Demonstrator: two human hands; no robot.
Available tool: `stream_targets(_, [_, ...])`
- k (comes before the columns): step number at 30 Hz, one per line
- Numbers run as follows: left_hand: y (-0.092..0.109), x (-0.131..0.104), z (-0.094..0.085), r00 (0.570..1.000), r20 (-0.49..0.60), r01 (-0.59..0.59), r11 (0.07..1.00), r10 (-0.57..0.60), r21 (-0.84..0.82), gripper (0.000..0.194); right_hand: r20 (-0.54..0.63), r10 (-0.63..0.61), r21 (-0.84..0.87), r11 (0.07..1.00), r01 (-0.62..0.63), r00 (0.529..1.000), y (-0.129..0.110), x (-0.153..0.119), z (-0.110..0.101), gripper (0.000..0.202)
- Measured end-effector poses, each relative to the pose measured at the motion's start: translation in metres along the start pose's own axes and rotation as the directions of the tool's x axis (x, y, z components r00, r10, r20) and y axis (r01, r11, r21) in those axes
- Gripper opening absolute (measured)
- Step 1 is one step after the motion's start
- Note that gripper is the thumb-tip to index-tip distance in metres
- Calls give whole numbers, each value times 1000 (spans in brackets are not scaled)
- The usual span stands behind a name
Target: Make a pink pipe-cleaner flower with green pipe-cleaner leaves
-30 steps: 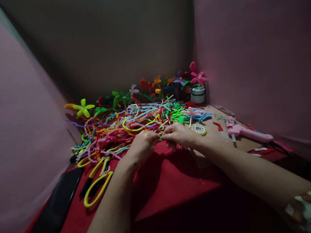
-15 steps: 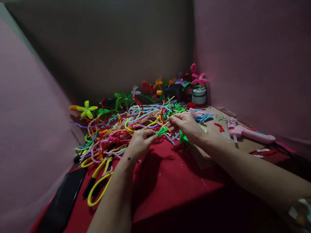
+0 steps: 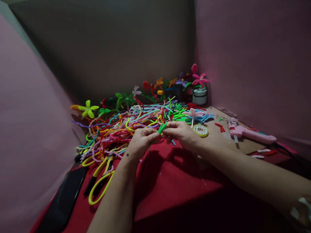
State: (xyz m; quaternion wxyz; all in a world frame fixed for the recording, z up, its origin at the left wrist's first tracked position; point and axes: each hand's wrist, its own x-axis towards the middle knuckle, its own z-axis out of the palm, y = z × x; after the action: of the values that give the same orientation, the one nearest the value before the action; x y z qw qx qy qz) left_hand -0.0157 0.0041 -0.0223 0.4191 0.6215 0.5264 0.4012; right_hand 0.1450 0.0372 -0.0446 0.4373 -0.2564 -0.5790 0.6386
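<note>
My left hand (image 3: 143, 140) pinches green pipe cleaners (image 3: 162, 127) folded into a small bunch above the front of the table. Against the same bunch, the thumb and fingers of my right hand (image 3: 181, 134) are closed, meeting my left fingertips. Thin dark strands hang below my left hand. Just behind both hands spreads a tangled pile of coloured pipe cleaners (image 3: 109, 137). A bright green piece (image 3: 182, 119) shows above my right hand, and a pale pink pipe-cleaner flower (image 3: 192, 113) lies beyond it.
A pink glue gun (image 3: 252, 133) lies on brown cardboard (image 3: 224, 137) at right, near a yellow-rimmed round dial (image 3: 201, 130). Yellow-handled tools (image 3: 100, 187) and a black flat object (image 3: 64, 200) lie at left. Finished flowers (image 3: 126, 98) and a lidded pot (image 3: 199, 96) stand behind.
My right hand has moved down and left, onto the green bunch in my left hand. The green piece hanging beneath my right hand no longer shows there. The round dial is uncovered.
</note>
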Motion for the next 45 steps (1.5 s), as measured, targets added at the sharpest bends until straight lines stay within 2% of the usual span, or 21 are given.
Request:
stream_targets(4, [-4,2,0,1000,24,-9,1000,9,-12,18,9,1,-4,1000,-1,1000,1,-2,3,8])
stream_targets(9, [-4,2,3,1000,-16,-7,1000,7,-15,17,-8,-70,-46,996,70,997,0,-3,5,4])
stream_targets(11, [-4,2,4,1000,-30,-10,999,9,-32,17,-15,-104,-118,988,102,994,1,-4,5,5])
stream_targets(13, [-3,2,6,999,-52,-9,999,7,-43,18,-31,-183,-270,948,168,983,3,-6,5,9])
stream_targets(15, [-2,1,7,997,-75,-2,1000,1,-9,17,-18,-349,-499,815,294,937,7,-7,4,12])
stream_targets(18, [0,0,9,995,-99,-8,994,19,111,18,148,-577,-799,409,441,803,12,-9,2,15])
stream_targets(20, [-1,1,9,996,-78,-32,984,46,173,19,278,-619,-875,153,460,734,12,-9,0,21])
stream_targets(21, [-2,1,9,997,-55,-44,978,56,203,20,329,-622,-883,65,466,710,11,-8,-1,24])
stream_targets(23, [-5,2,9,996,-4,-81,954,86,290,21,406,-604,-863,-7,505,686,6,-6,-2,26])
stream_targets(25, [-6,1,7,991,50,-137,898,128,419,21,427,-566,-832,60,552,706,-1,-2,-4,22])
stream_targets(27, [-4,-1,6,978,101,-208,824,182,527,20,361,-486,-798,281,533,796,-8,2,-6,15])
stream_targets(28, [-2,-3,6,969,136,-248,797,207,551,20,299,-408,-764,440,473,863,-11,4,-8,12])
stream_targets(30, [3,-8,5,939,215,-344,761,269,551,20,167,-172,-603,762,238,971,-16,8,-11,5])
stream_targets(31, [6,-10,4,919,244,-393,749,309,534,19,126,-41,-473,876,96,991,-17,9,-12,4])
stream_targets(32, [9,-12,4,902,257,-431,741,347,514,19,112,73,-327,944,-32,991,-17,10,-13,3])
stream_targets(33, [11,-13,3,891,251,-454,740,378,496,19,115,158,-185,973,-135,981,-17,11,-13,3])
stream_targets(35, [13,-15,3,891,178,-451,768,417,456,19,139,247,47,966,-256,959,-13,12,-12,4])
stream_targets(37, [13,-14,4,906,67,-408,825,417,390,18,106,250,213,940,-267,963,-8,11,-7,5])
stream_targets(39, [10,-11,7,920,-63,-353,889,386,293,18,7,191,332,925,-183,981,-2,9,0,4])
stream_targets(42, [3,-5,14,936,-227,-255,963,267,82,19,-124,76,340,940,-29,989,6,4,9,7])
stream_targets(45, [-2,-1,23,931,-319,-202,978,176,-50,19,-226,-96,102,987,121,969,11,0,13,10])
